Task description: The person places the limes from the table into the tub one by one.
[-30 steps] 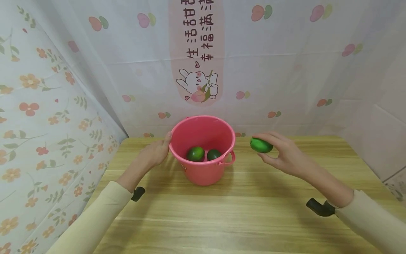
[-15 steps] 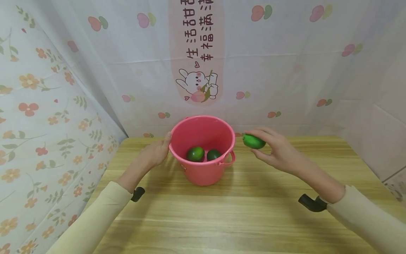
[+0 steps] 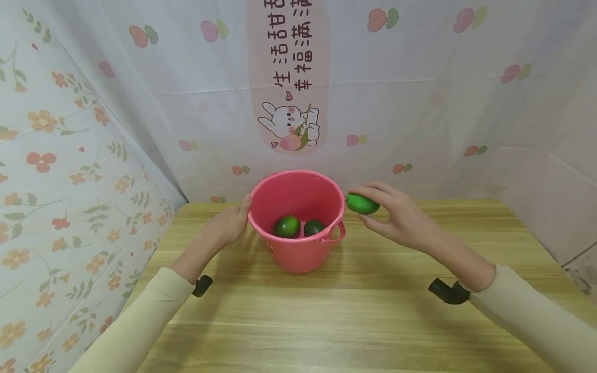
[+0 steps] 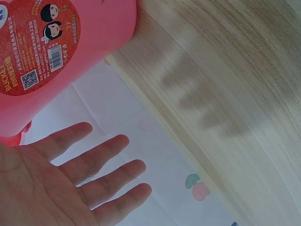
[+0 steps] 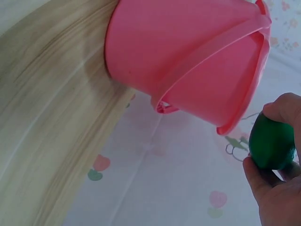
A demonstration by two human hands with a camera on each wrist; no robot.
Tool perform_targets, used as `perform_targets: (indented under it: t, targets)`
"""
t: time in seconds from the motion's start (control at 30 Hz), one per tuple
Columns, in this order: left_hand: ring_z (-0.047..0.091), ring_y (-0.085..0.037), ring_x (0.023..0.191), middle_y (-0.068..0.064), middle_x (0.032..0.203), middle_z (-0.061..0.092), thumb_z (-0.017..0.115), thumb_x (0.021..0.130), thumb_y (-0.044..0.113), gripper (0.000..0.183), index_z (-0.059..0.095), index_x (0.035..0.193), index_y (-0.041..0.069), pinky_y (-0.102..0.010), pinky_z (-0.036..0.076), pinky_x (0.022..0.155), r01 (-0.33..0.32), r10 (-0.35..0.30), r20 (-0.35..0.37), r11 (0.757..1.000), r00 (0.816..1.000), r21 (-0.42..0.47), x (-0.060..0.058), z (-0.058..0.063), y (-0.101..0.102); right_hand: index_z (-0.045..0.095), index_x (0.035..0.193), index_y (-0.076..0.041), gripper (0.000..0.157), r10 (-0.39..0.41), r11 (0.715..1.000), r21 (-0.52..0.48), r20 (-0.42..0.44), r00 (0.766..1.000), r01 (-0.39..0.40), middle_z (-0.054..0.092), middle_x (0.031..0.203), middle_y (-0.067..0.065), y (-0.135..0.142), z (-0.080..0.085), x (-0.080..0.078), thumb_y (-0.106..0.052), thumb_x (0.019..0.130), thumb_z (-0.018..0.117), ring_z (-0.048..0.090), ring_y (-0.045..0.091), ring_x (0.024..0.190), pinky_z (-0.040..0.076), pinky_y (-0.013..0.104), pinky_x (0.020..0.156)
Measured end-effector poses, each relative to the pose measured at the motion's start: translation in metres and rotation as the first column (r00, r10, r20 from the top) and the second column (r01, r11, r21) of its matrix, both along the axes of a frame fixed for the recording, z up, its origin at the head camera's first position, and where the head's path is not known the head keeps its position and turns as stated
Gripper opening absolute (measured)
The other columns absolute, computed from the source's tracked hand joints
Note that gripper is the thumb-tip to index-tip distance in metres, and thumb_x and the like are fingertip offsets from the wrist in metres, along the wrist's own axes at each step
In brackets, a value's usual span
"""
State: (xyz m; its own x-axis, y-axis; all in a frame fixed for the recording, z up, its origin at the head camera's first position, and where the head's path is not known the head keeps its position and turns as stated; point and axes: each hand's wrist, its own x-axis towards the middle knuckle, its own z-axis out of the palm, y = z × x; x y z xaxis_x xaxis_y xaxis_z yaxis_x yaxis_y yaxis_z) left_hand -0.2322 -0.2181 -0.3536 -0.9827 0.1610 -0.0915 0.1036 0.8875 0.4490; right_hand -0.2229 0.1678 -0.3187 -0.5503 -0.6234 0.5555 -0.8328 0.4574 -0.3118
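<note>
A pink bucket [image 3: 298, 254] stands upright on the wooden table, with two dark green rounded fruits inside, the left fruit [image 3: 287, 227] and the right fruit [image 3: 314, 228]. At its left side is my left hand [image 3: 228, 225], thumb at the rim; the left wrist view shows its fingers [image 4: 101, 160] straight and spread beside the bucket wall. My right hand [image 3: 396, 215] pinches a bright green lime [image 3: 363, 204] between thumb and fingers, raised just off the bucket's right rim. In the right wrist view, this lime [image 5: 272, 143] is beyond the rim, outside the bucket.
The bucket's pink handle [image 3: 337, 235] hangs down on its right side. Behind the wooden table [image 3: 298, 321] hangs a white printed curtain [image 3: 396, 119], and a floral cloth [image 3: 84, 171] covers the left side.
My right hand has moved left with the lime, bringing it close to the bucket's right rim. The left hand and bucket have stayed in place.
</note>
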Motion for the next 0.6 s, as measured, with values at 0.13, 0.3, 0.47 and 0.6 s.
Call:
perform_targets:
  t: [0.13,0.3,0.47,0.6]
  targets:
    - [0.050,-0.036,0.114,-0.014,0.131,0.050,-0.004,0.090,0.064,0.088,0.051,0.135,0.012,-0.057,0.035,0.092,0.004,-0.004,0.001,1.000,1.000,0.001,0.000,0.000,0.000,0.051,0.134,-0.022,0.066,0.005,1.000,0.002,0.000,1.000,-0.005,0.049,0.128,-0.003,-0.006,0.003,0.000,-0.010,0.075,0.079,0.049,0.013,0.111,0.049,0.029,0.081]
    - [0.048,-0.038,0.116,-0.015,0.134,0.048,-0.004,0.091,0.064,0.087,0.047,0.137,0.011,-0.058,0.033,0.093,0.006,-0.006,0.001,1.000,1.000,-0.006,0.000,0.000,-0.001,0.053,0.133,-0.019,0.062,0.020,1.000,-0.002,0.004,1.000,-0.020,0.050,0.126,-0.003,-0.014,0.006,-0.001,-0.010,0.076,0.078,0.049,0.013,0.108,0.050,0.029,0.079]
    - [0.047,-0.037,0.117,-0.014,0.135,0.047,-0.002,0.092,0.062,0.084,0.045,0.139,0.012,-0.057,0.033,0.094,0.016,-0.016,-0.010,1.000,1.000,-0.005,-0.001,-0.001,-0.001,0.054,0.132,-0.018,0.062,0.034,0.999,-0.005,0.004,0.999,-0.034,0.050,0.124,-0.002,-0.021,0.008,-0.004,-0.011,0.076,0.078,0.050,0.013,0.107,0.050,0.030,0.079]
    - [0.049,-0.035,0.115,-0.014,0.133,0.049,-0.003,0.092,0.062,0.085,0.048,0.137,0.011,-0.055,0.034,0.094,0.026,-0.026,-0.023,1.000,0.999,-0.001,-0.002,-0.002,-0.001,0.053,0.133,-0.019,0.063,0.051,0.999,-0.012,0.003,0.999,-0.051,0.051,0.124,-0.001,-0.027,0.010,-0.006,-0.010,0.076,0.078,0.051,0.014,0.106,0.050,0.029,0.078]
